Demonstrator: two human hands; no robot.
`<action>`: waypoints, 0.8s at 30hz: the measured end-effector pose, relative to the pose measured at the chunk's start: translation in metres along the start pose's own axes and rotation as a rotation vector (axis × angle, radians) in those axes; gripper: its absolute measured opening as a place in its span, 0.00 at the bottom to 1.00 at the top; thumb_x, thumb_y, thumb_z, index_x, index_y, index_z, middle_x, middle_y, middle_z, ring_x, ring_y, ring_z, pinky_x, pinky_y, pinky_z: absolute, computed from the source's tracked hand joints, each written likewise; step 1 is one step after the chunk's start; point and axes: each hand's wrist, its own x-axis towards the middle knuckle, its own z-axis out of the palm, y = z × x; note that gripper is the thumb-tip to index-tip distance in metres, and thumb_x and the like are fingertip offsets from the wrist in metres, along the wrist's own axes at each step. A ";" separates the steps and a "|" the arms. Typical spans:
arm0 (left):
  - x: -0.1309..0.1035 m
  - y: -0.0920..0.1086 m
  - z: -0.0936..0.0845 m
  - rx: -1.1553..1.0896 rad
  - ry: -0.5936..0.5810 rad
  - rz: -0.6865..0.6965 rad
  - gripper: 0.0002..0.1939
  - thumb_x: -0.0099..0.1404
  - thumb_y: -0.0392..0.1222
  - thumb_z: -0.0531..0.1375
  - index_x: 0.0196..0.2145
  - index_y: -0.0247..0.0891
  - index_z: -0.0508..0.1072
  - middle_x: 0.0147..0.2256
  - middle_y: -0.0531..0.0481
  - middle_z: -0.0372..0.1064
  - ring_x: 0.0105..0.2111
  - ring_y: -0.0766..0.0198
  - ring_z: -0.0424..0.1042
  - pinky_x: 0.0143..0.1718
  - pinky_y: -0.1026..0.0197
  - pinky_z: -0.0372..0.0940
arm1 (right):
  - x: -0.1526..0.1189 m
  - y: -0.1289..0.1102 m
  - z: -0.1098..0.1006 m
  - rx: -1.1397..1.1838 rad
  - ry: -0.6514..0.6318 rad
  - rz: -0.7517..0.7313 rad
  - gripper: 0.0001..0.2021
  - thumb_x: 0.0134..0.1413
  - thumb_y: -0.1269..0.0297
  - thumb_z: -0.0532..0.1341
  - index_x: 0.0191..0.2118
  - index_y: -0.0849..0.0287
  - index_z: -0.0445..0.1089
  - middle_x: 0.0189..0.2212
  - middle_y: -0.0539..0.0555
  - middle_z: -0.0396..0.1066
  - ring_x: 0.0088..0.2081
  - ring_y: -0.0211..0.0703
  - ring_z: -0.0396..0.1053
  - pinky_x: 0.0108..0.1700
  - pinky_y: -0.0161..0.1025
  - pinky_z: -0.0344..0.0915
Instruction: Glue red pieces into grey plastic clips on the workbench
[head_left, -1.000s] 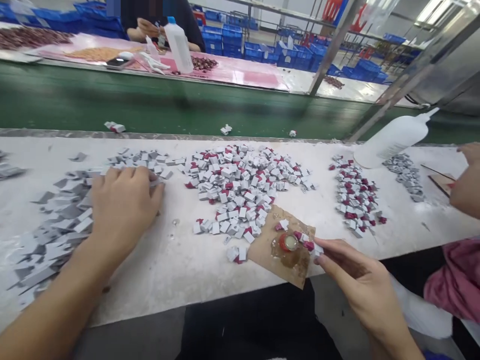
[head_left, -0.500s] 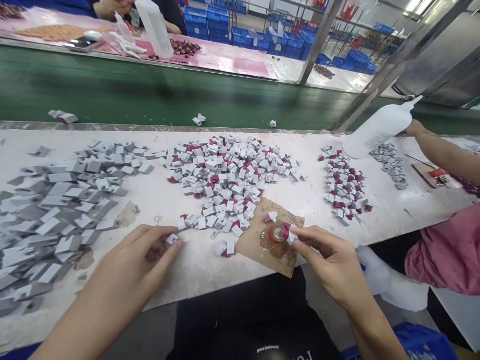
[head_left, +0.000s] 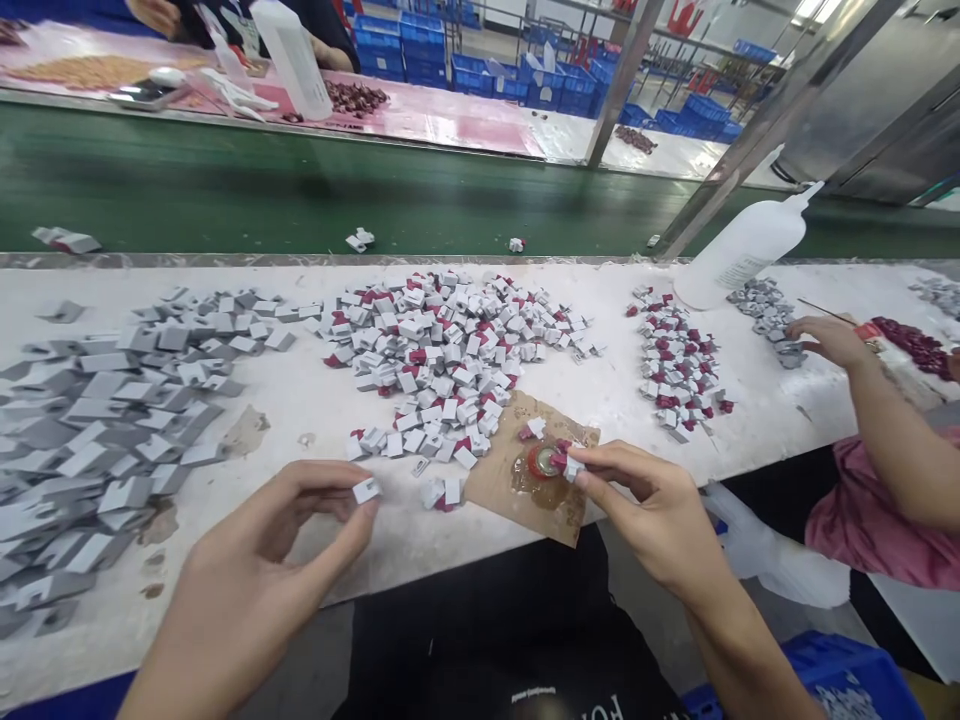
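My left hand pinches a small grey plastic block between thumb and forefinger, just above the white bench top. In the fingertips of my right hand is a grey plastic piece with a maroon part, its maroon end at a small round cap. Whether the two touch I cannot tell. Wet, glossy liquid surrounds the cap on a brown cardboard sheet. Another grey-and-maroon piece lies on that cardboard, and a few more sit between my hands.
Plain grey blocks spread at left; a grey-and-maroon pile lies mid-bench, a smaller one to its right. A white squeeze bottle leans near a co-worker's hand. Beyond runs a green conveyor belt carrying several pieces.
My left hand has raised its block slightly off the bench. The co-worker's hand has come from behind the bottle to the grey parts. Pieces on the belt have shifted left.
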 end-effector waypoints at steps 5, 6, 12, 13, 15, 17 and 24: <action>-0.005 0.048 0.037 -0.372 -0.145 0.014 0.12 0.68 0.56 0.75 0.43 0.49 0.84 0.42 0.49 0.83 0.42 0.52 0.84 0.45 0.56 0.83 | 0.003 -0.008 -0.003 0.307 0.033 0.094 0.09 0.62 0.55 0.82 0.46 0.47 0.93 0.39 0.55 0.91 0.35 0.50 0.88 0.42 0.45 0.88; -0.003 0.058 0.045 -0.423 -0.196 0.041 0.12 0.70 0.55 0.75 0.45 0.49 0.85 0.43 0.48 0.84 0.43 0.53 0.84 0.46 0.56 0.84 | 0.004 -0.012 -0.002 0.375 0.027 0.102 0.10 0.61 0.54 0.82 0.46 0.47 0.92 0.40 0.55 0.91 0.36 0.50 0.89 0.43 0.45 0.88; 0.005 0.098 0.082 -0.724 -0.440 0.091 0.07 0.74 0.46 0.71 0.48 0.48 0.86 0.46 0.49 0.87 0.46 0.55 0.88 0.51 0.57 0.86 | 0.007 -0.024 0.008 0.621 -0.065 0.162 0.11 0.60 0.53 0.83 0.46 0.47 0.91 0.47 0.56 0.91 0.48 0.57 0.91 0.58 0.57 0.87; 0.005 0.101 0.086 -0.741 -0.448 0.091 0.06 0.74 0.45 0.71 0.48 0.48 0.86 0.46 0.49 0.87 0.46 0.55 0.88 0.51 0.57 0.85 | 0.007 -0.024 0.008 0.630 -0.066 0.165 0.11 0.60 0.53 0.83 0.46 0.46 0.91 0.47 0.56 0.91 0.48 0.56 0.91 0.59 0.57 0.87; 0.005 0.104 0.089 -0.756 -0.454 0.095 0.06 0.75 0.43 0.71 0.48 0.47 0.86 0.47 0.49 0.88 0.48 0.56 0.89 0.53 0.58 0.85 | 0.006 -0.022 0.007 0.620 -0.062 0.165 0.11 0.61 0.53 0.83 0.46 0.45 0.91 0.47 0.55 0.91 0.47 0.55 0.91 0.60 0.57 0.86; 0.004 0.104 0.091 -0.757 -0.464 0.103 0.06 0.75 0.43 0.70 0.48 0.47 0.86 0.48 0.50 0.87 0.48 0.56 0.88 0.53 0.57 0.85 | 0.005 -0.019 0.006 0.586 -0.050 0.165 0.11 0.60 0.52 0.83 0.47 0.45 0.91 0.47 0.55 0.91 0.47 0.55 0.91 0.60 0.57 0.86; 0.006 0.105 0.090 -0.684 -0.479 0.152 0.05 0.77 0.44 0.69 0.47 0.49 0.86 0.44 0.50 0.86 0.45 0.56 0.86 0.49 0.56 0.84 | 0.005 -0.019 0.001 0.414 -0.067 0.103 0.09 0.62 0.56 0.82 0.47 0.45 0.92 0.48 0.55 0.91 0.50 0.54 0.90 0.54 0.46 0.87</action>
